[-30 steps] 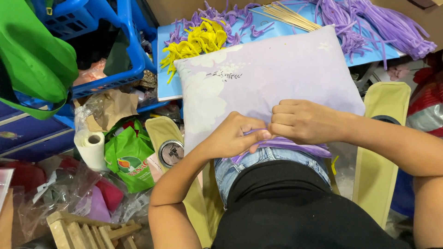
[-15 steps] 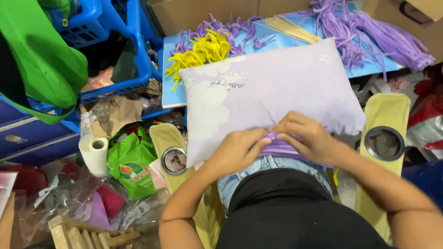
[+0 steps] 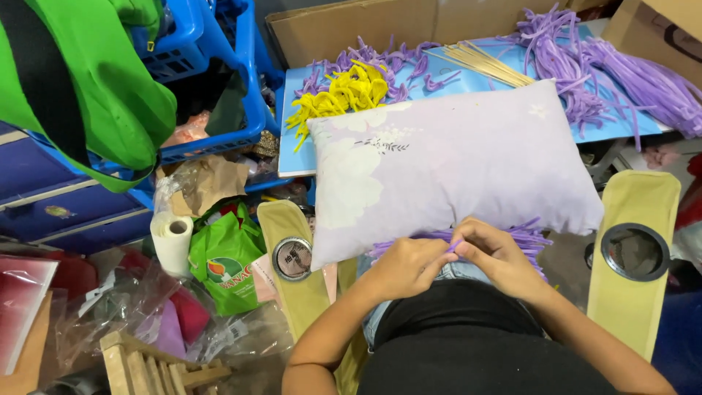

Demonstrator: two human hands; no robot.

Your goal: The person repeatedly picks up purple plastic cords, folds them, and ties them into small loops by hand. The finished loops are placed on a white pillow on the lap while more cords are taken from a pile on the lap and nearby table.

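At frame centre, hands: two, the left hand [image 3: 406, 267] and right hand [image 3: 497, 256] meet fingertip to fingertip at the near edge of the pillow
Left hand: fingers curled together, pinching a purple strand with the right
Right hand: fingers bent and closed on the same strand; exact grip partly hidden
Purple strands [image 3: 523, 235]: one bundle of fuzzy purple stems on the lap, poking out from under the pillow at lower centre, touching both hands; number of stems too many to count
Pillow [image 3: 453, 164]: one, pale lilac with a white flower print, lying across the lap and reaching up to the blue board
Chair arms: two, mustard yellow, each with one round cup hole; left arm [image 3: 289, 256] at lower centre-left, right arm [image 3: 636, 256] at right edge
Blue board [image 3: 292, 157]: one, upper centre, under the loose craft stems
Yellow stems [image 3: 344, 91]: one heap, upper centre
Purple heaps: two, a small one [image 3: 380, 58] behind the yellow, a large one [image 3: 614, 73] at upper right
Thin sticks [image 3: 479, 64]: one pale bundle between the purple heaps
Paper roll [image 3: 173, 241]: one, white, left of centre
Green bag [image 3: 227, 260]: one, just beside the roll
Blue crate [image 3: 219, 80]: one, upper left
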